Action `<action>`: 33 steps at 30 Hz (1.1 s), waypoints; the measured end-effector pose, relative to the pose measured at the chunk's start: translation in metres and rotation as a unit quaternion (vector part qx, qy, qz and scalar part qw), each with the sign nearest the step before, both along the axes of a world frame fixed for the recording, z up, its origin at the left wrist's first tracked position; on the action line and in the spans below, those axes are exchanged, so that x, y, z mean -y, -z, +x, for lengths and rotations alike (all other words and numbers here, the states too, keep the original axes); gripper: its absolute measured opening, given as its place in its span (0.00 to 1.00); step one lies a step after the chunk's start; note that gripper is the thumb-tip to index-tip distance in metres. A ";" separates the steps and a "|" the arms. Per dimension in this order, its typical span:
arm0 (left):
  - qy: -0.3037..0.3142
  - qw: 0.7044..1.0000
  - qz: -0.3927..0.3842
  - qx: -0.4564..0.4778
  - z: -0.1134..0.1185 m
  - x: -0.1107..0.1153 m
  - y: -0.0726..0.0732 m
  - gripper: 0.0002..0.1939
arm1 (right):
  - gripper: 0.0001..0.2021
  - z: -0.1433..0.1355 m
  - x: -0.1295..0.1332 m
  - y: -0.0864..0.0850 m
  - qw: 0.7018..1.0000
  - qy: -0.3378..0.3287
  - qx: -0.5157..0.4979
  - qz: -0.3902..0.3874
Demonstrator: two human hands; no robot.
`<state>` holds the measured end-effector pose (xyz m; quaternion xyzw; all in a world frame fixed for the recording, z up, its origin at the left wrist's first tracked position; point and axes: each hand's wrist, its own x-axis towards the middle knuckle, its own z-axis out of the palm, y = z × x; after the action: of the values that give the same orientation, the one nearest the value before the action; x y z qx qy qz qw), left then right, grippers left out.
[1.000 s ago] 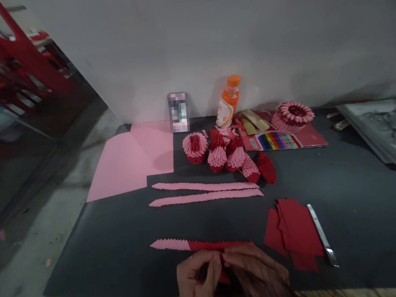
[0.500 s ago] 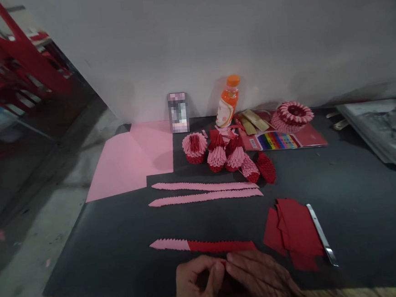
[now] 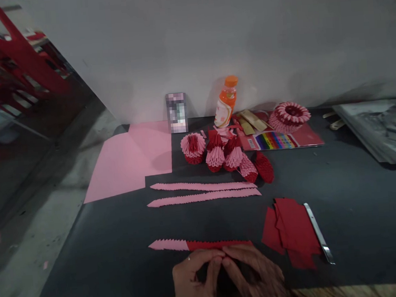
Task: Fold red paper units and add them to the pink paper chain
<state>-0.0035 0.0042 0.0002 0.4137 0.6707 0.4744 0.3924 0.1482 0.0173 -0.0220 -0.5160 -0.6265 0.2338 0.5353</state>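
My left hand (image 3: pixel 195 277) and my right hand (image 3: pixel 256 272) meet at the table's front, thumbs and forefingers pinched together. Between the fingertips is a small piece of red paper, mostly hidden by them. Just beyond lies a zigzag-edged folded paper strip (image 3: pixel 199 245), pink at its left end and red along the rest; my fingers overlap its right part in view. Two pink zigzag strips (image 3: pixel 205 197) lie farther back, side by side. To the right of my hands is a loose pile of red paper rectangles (image 3: pixel 295 228), with a silver utility knife (image 3: pixel 318 233) along its right side.
Pink paper sheets (image 3: pixel 127 165) cover the left back. Several folded-paper pieces (image 3: pixel 215 156) stand near an orange drink bottle (image 3: pixel 226 101) and a phone (image 3: pixel 177 113). A round pink-and-red paper piece (image 3: pixel 289 116) rests on a red pack (image 3: pixel 306 135). A grey stack (image 3: pixel 378 129) sits far right.
My right hand's fingers have drawn from lying flat over the work into an arched pinch against the left fingertips. Both hands sit slightly higher in view.
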 end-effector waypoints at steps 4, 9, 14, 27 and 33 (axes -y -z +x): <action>0.019 0.997 -0.017 0.072 0.001 0.001 0.002 0.32 | 0.09 0.002 -0.007 -0.009 1.000 0.020 -0.006 -0.014; 0.032 0.999 0.008 0.019 0.000 0.001 0.004 0.19 | 0.05 0.011 -0.012 -0.017 1.000 0.002 0.001 -0.031; 0.050 0.998 0.034 -0.007 -0.007 -0.009 0.006 0.12 | 0.05 0.006 -0.011 -0.015 0.999 -0.008 -0.007 -0.053; -0.003 0.998 -0.010 0.056 0.004 0.009 0.013 0.18 | 0.09 -0.008 -0.010 -0.015 0.987 0.019 -0.119 -0.102; 0.014 0.998 -0.035 0.043 -0.004 -0.001 0.006 0.12 | 0.08 -0.003 -0.016 -0.022 0.994 -0.005 -0.071 -0.079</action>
<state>-0.0077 0.0051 -0.0054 0.3886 0.6633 0.4625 0.4418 0.1453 0.0333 -0.0001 -0.5356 -0.5691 0.3214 0.5347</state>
